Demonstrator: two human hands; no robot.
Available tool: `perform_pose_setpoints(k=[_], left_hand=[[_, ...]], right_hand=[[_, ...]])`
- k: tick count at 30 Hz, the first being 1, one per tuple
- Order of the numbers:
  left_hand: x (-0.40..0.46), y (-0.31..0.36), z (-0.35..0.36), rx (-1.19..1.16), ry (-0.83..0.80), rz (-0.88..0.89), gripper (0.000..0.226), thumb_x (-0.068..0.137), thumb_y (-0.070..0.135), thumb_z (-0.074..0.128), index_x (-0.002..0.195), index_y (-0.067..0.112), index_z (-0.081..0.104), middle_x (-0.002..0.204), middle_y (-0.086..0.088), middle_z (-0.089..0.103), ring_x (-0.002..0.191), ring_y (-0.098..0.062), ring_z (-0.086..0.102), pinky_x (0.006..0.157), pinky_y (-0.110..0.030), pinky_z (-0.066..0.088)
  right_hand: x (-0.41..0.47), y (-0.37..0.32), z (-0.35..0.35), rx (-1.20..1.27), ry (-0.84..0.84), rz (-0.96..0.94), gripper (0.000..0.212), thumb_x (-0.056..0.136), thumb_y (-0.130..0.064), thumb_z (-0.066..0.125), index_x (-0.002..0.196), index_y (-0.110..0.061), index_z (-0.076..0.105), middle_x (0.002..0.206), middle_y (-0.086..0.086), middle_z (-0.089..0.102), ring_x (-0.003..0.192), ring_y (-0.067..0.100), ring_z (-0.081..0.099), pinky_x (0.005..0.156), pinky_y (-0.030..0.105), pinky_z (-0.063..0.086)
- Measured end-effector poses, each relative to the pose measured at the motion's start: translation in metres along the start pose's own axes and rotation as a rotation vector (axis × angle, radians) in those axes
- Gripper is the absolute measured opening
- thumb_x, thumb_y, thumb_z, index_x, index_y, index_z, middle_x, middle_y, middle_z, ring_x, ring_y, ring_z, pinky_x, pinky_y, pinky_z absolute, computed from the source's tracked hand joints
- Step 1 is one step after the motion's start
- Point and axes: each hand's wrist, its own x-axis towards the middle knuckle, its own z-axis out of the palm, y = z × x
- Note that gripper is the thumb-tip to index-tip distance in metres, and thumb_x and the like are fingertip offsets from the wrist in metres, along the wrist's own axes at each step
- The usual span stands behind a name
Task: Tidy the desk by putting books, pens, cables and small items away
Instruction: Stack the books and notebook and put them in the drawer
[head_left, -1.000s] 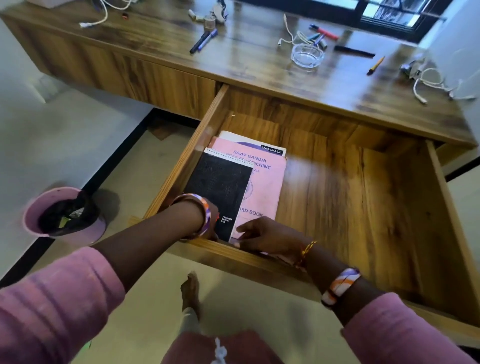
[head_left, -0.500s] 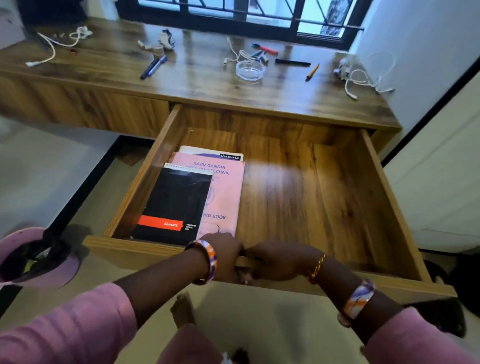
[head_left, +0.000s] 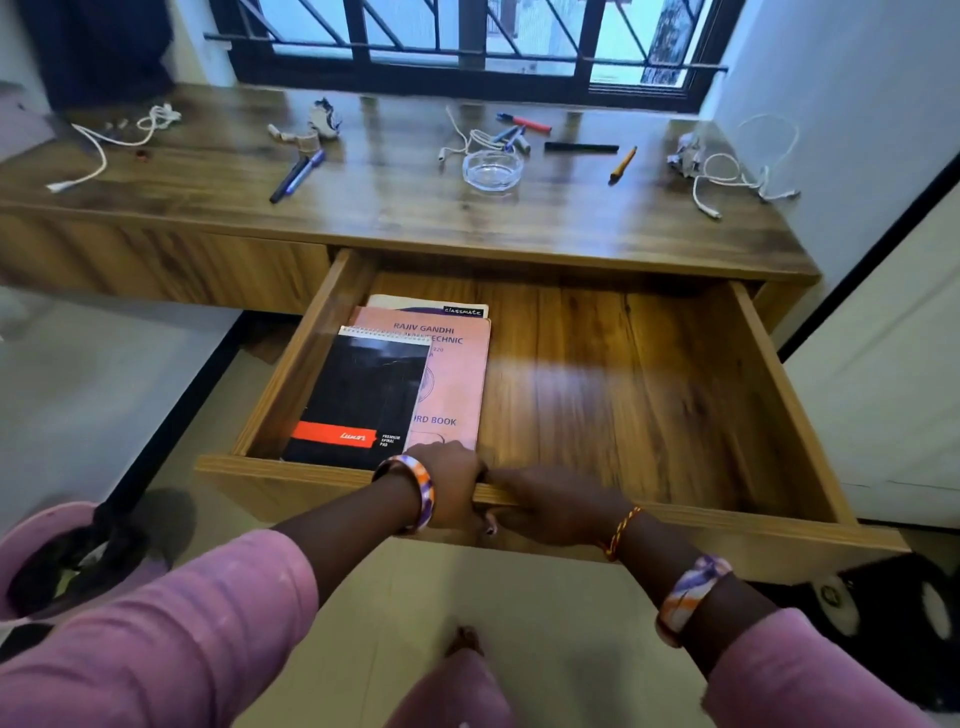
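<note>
The drawer (head_left: 623, 395) is taken as the landmark. It stands pulled well out from under the surface (head_left: 415, 218), and its front edge (head_left: 322, 470) is gripped at the middle by both hands: the left hand (head_left: 451, 480) and the right hand (head_left: 558, 506) sit side by side, almost touching, with fingers (head_left: 491, 475) curled over the rim and holding it.

In the drawer's left part a stack of books is lying flat: a black spiral pad (head_left: 358, 400) on top, a pink record book (head_left: 452, 374) beneath it, and a third book (head_left: 431, 305) showing at the far end. The books step is judged done. The drawer's right part is bare wood.

Beyond the drawer, on the surface, the rest is waiting: two dark pens (head_left: 297, 175), a red pen (head_left: 524, 123), a black pen (head_left: 581, 148), an orange pen (head_left: 622, 165), a glass dish (head_left: 491, 170) with a cable (head_left: 467, 140) just behind it, a white cable (head_left: 104, 145) far to the left and another tangle of cable (head_left: 727, 176) far to the right.

The next move is judged either a push to close or a reach up for pens and cables. If the drawer is pushed, the fingers on the rim should be cleared before the front meets the surface's edge. Below the drawer's left corner a pink bin (head_left: 62, 556) is standing on the floor.
</note>
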Motion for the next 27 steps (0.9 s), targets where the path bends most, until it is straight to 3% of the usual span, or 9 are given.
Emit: perform_pose_setpoints(k=[8,11,13,15,17,18,20,22,27], left_hand=[[0.078,-0.027,-0.038,0.042,0.050,-0.037,0.044,0.069,0.054,0.069,0.099,0.022,0.067,0.099,-0.003,0.068,0.090,-0.022,0.063,0.078,-0.032,0.053],[0.109,-0.040,-0.052,0.047,0.127,-0.033,0.049,0.068,0.057,0.068,0.104,0.024,0.064,0.104,-0.001,0.066,0.094,-0.019,0.061,0.082,-0.032,0.052],[0.132,-0.051,-0.060,0.084,0.248,0.007,0.065,0.067,0.060,0.066,0.119,0.023,0.056,0.118,0.000,0.060,0.110,-0.017,0.053,0.098,-0.033,0.045],[0.152,-0.059,-0.070,0.098,0.350,0.028,0.091,0.066,0.063,0.065,0.139,0.017,0.037,0.142,-0.004,0.043,0.132,-0.019,0.036,0.115,-0.033,0.026],[0.168,-0.064,-0.077,0.174,0.454,0.036,0.116,0.062,0.071,0.062,0.148,0.007,0.015,0.156,-0.013,0.017,0.145,-0.027,0.014,0.118,-0.036,0.006],[0.174,-0.065,-0.082,0.223,0.496,0.034,0.123,0.059,0.077,0.057,0.147,0.004,0.014,0.156,-0.018,0.012,0.145,-0.031,0.010,0.118,-0.041,0.005],[0.188,-0.070,-0.092,0.238,0.534,0.019,0.129,0.051,0.085,0.043,0.144,-0.001,0.020,0.152,-0.026,0.020,0.142,-0.038,0.014,0.117,-0.050,0.017],[0.201,-0.077,-0.097,0.198,0.543,0.033,0.128,0.047,0.083,0.036,0.139,-0.004,0.024,0.147,-0.029,0.029,0.138,-0.038,0.018,0.112,-0.050,0.020],[0.229,-0.088,-0.122,0.227,0.521,0.041,0.128,0.036,0.080,0.053,0.130,-0.005,0.036,0.136,-0.026,0.048,0.130,-0.039,0.043,0.107,-0.046,0.020]], right_hand=[[0.057,0.052,-0.038,-0.028,0.065,-0.019,0.034,0.090,-0.025,0.054,0.123,-0.016,0.052,0.110,0.011,0.064,0.098,0.027,0.061,0.079,0.038,0.050],[0.081,0.076,-0.055,-0.080,0.107,-0.030,0.038,0.091,-0.026,0.052,0.128,-0.017,0.048,0.118,0.011,0.060,0.102,0.028,0.058,0.081,0.039,0.049],[0.098,0.093,-0.065,-0.129,0.149,-0.050,0.047,0.091,-0.027,0.052,0.136,-0.017,0.039,0.132,0.011,0.051,0.108,0.027,0.055,0.084,0.037,0.046],[0.112,0.106,-0.075,-0.114,0.250,-0.044,0.057,0.087,-0.027,0.058,0.137,-0.013,0.037,0.143,0.015,0.040,0.117,0.030,0.052,0.091,0.037,0.046],[0.125,0.119,-0.078,-0.194,0.419,-0.053,0.062,0.076,-0.032,0.065,0.129,-0.010,0.043,0.141,0.023,0.042,0.125,0.035,0.048,0.101,0.043,0.042],[0.131,0.124,-0.079,-0.240,0.455,-0.033,0.062,0.074,-0.038,0.063,0.126,-0.010,0.043,0.141,0.024,0.042,0.131,0.034,0.043,0.106,0.045,0.036],[0.144,0.135,-0.083,-0.320,0.486,0.001,0.064,0.078,-0.046,0.051,0.129,-0.010,0.039,0.146,0.022,0.033,0.140,0.031,0.025,0.115,0.046,0.021],[0.153,0.144,-0.090,-0.369,0.480,0.057,0.074,0.078,-0.053,0.045,0.136,-0.007,0.035,0.150,0.020,0.024,0.141,0.030,0.017,0.113,0.045,0.014],[0.179,0.162,-0.114,-0.409,0.501,0.253,0.114,0.046,-0.060,0.076,0.135,0.001,0.040,0.142,0.024,0.041,0.134,0.036,0.036,0.108,0.048,0.021]])
